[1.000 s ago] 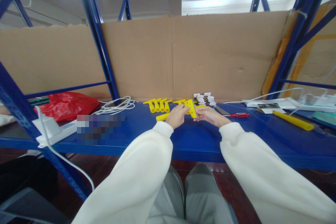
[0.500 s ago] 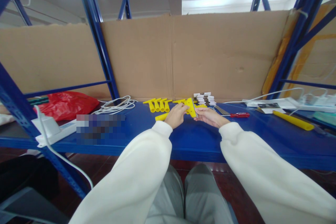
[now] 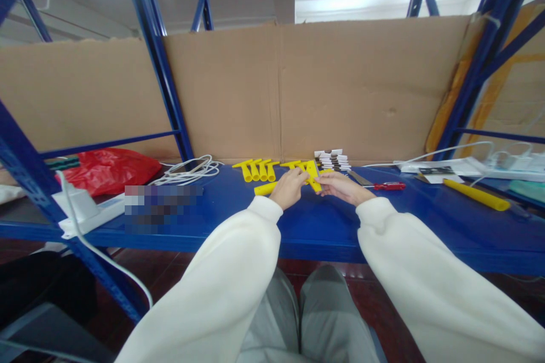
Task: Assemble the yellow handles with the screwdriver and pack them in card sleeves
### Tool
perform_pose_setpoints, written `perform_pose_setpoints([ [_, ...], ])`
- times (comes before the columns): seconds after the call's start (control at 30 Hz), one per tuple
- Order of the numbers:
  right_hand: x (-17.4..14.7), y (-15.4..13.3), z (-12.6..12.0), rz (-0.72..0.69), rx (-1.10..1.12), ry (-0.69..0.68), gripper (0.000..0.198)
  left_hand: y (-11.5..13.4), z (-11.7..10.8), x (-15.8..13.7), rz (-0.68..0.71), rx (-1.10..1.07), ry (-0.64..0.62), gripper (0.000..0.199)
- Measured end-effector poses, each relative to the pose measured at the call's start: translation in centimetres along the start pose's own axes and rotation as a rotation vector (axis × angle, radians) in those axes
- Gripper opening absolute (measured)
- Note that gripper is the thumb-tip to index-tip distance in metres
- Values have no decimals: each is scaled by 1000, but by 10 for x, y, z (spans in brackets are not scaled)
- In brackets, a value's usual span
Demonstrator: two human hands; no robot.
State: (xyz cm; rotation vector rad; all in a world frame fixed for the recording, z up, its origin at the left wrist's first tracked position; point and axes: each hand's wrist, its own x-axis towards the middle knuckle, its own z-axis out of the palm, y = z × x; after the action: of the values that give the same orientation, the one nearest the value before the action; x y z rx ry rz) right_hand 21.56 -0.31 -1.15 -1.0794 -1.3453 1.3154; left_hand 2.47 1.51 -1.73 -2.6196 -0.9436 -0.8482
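Note:
Over the blue shelf (image 3: 315,232) I hold a yellow scraper head (image 3: 313,173), its wide edge facing right. My left hand (image 3: 288,188) is closed around its narrow end. On the wide edge, the fingers of my right hand (image 3: 339,186) pinch the scraper near its lower corner; whether they also grip a thin blade there I cannot make out. Beside my left hand lies a yellow tube-shaped handle (image 3: 264,189). Behind my hands are several yellow scraper pieces (image 3: 258,171) in a row and a stack of small black-and-white packets (image 3: 332,160).
A red-handled screwdriver (image 3: 388,186) lies to the right, with a long yellow handle (image 3: 476,195) farther over. At left are a white power strip (image 3: 102,212), coiled white cable (image 3: 189,171) and a red plastic bag (image 3: 117,170). A cardboard sheet (image 3: 332,85) closes off the back.
The scraper head has turned slightly between my hands and shifted a little right. My left hand moved slightly right with it; my right hand stays at the wide edge.

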Motion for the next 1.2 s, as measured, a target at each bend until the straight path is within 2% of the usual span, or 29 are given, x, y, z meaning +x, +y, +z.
perform_pose_setpoints([
  [0.1, 1, 3, -1, -36, -79, -4, 8, 1, -3, -1, 14, 3, -30, 25],
  [0.27, 0, 5, -1, -74, -221, -51, 18, -3, 5, -3, 6, -9, -103, 45],
  [0.43, 2, 9, -3, -91, -351, -91, 25, -8, 14, -3, -2, -17, -141, 45],
  [0.57, 7, 8, -12, -74, -438, -100, 25, -6, 13, -2, -16, 13, -176, 44],
  [0.63, 10, 5, -21, -111, -528, -4, 21, -4, 10, -2, -28, 27, -191, 45],
  [0.77, 16, 0, -45, -202, -922, 503, 13, -1, 8, -3, -57, 38, -188, 45],
  [0.8, 17, 0, -52, -176, -1017, 585, 17, -1, 8, -3, -58, 37, -184, 45],
  [0.87, 18, 3, -62, -89, -1133, 644, 31, -1, 8, -3, -51, 36, -179, 45],
  [1.0, 20, 12, -73, 4, -1210, 579, 57, -1, 8, -4, -43, 39, -179, 45],
  [1.2, 20, 13, -69, 31, -1239, 437, 62, -1, 8, -3, -43, 33, -182, 45],
])
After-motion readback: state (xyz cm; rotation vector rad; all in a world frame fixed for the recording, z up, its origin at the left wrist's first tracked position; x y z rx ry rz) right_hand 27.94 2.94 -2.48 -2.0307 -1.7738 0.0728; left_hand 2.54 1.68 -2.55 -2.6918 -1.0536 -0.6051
